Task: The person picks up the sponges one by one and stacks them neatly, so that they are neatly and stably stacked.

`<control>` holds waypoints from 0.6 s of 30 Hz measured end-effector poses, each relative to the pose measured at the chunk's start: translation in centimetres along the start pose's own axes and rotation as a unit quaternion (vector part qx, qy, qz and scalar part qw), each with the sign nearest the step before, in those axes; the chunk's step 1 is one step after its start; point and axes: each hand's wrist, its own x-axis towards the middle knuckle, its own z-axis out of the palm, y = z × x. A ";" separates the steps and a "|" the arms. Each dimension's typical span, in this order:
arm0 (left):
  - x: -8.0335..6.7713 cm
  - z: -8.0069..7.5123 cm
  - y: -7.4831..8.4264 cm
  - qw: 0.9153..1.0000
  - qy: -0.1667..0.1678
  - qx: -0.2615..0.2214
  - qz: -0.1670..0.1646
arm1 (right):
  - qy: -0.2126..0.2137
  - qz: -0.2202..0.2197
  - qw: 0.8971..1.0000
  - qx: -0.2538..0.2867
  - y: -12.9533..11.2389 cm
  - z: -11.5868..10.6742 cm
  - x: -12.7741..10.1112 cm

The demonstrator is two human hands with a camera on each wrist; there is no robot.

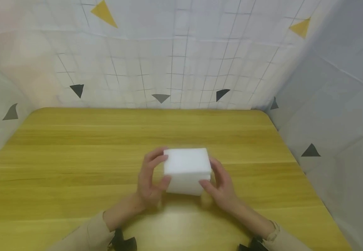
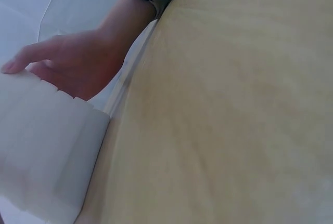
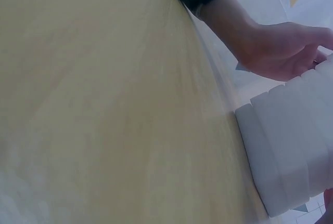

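A stack of white sponge-like slabs (image 1: 187, 161) stands upright at the middle of the wooden table. My left hand (image 1: 150, 178) grips its left side, thumb at the near corner and fingers farther back. On the opposite side my right hand (image 1: 222, 184) holds it with the thumb on the near face; its other fingertips are partly hidden behind the stack. Layered edges of the slabs (image 2: 47, 148) show in the left wrist view, with the right hand (image 2: 80, 60) beyond. From the right wrist, the bottom slab appears to touch the table, and the left hand (image 3: 278, 50) shows across the stack.
The wooden table (image 1: 84, 157) extends around the stack on all sides. A pale sheet with grid lines and triangles (image 1: 161, 98) hangs behind it, and similar sheets (image 1: 341, 132) line both sides. Dark devices (image 1: 123, 240) are strapped at the wrists.
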 end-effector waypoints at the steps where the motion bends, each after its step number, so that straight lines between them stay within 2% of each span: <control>1: 0.1 0.0 0.1 1.000 -0.005 0.004 -0.002 | 0.000 -0.001 1.000 0.000 0.0 0.0 0.0; 9: 0.2 0.0 0.2 0.999 -0.028 0.004 -0.017 | -0.004 0.012 1.000 -0.007 -0.1 -0.1 0.0; 18: -0.2 0.1 0.0 0.999 -0.032 0.002 -0.020 | -0.006 0.016 1.000 -0.010 -0.1 -0.1 0.0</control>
